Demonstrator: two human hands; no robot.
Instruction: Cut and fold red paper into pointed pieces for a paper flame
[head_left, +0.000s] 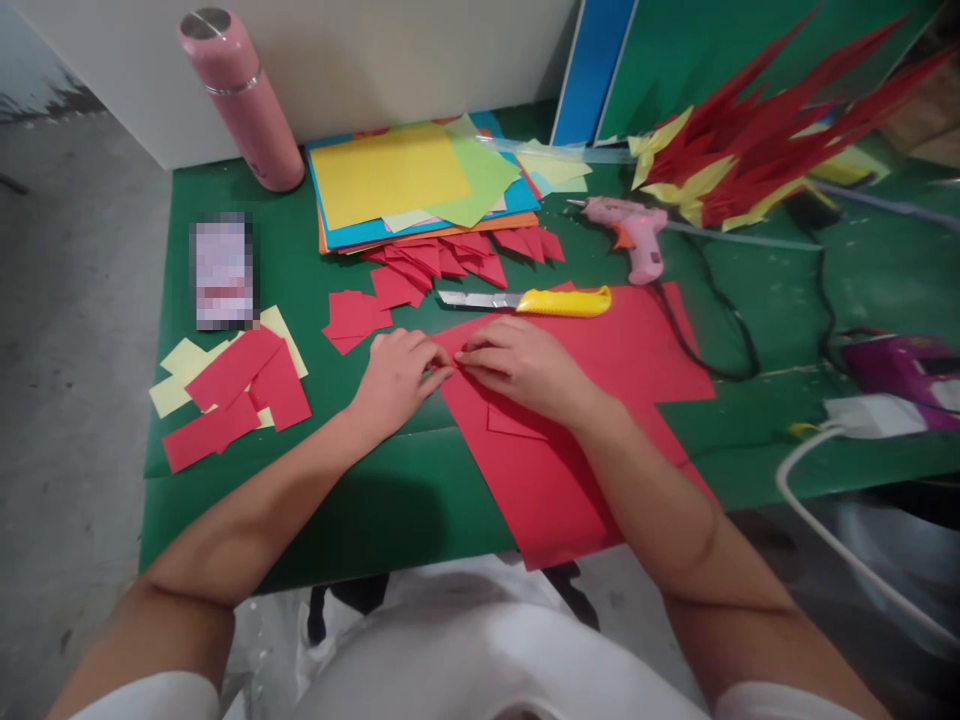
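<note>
My left hand (405, 372) is closed in a pinch at the upper left corner of a large red paper sheet (555, 500). Facing it, my right hand (525, 368) also pinches, its fingertips nearly meeting the left ones. Between them is a bit of red paper, mostly hidden by the fingers. Under my right wrist a smaller red paper piece (514, 422) lies on the sheet. Just beyond my hands rests a yellow utility knife (566, 302) with its blade out to the left. Folded red paper points (469, 258) lie in a row behind it.
Red and yellow paper scraps (240, 390) and a phone-like object (223, 272), blurred, are at left. A pink bottle (251, 110) stands behind, beside stacked coloured paper (390, 180). At right are a pink glue gun (634, 232), its cord, a red paper flame shape (772, 130) and a power strip (874, 415).
</note>
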